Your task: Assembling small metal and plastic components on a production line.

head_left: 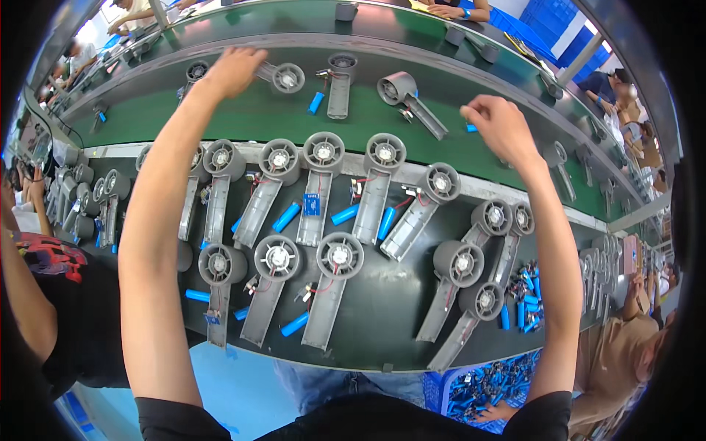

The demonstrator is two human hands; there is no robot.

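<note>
Over the far green conveyor, my left hand [234, 72] is closed around the handle end of a grey handheld fan housing [287, 77], whose round head points right. My right hand [501, 123] hovers over the belt farther right with curled fingers. A blue cylindrical battery [471, 128] shows just under its fingertips; I cannot tell whether they grip it. Between my hands lie two more fan housings, one [339, 88] beside a blue battery [316, 103], the other [412, 103] tilted. On the near bench, several open fan housings [323, 151] with red wires stand in rows, with blue batteries [287, 217] beside them.
Loose blue batteries [526, 298] are heaped at the bench's right, beside stacked fan housings [460, 264]. A blue crate [437, 393] of wired parts sits below the front edge, a co-worker's hand [500, 413] in it. Other people work at both sides and across the belt.
</note>
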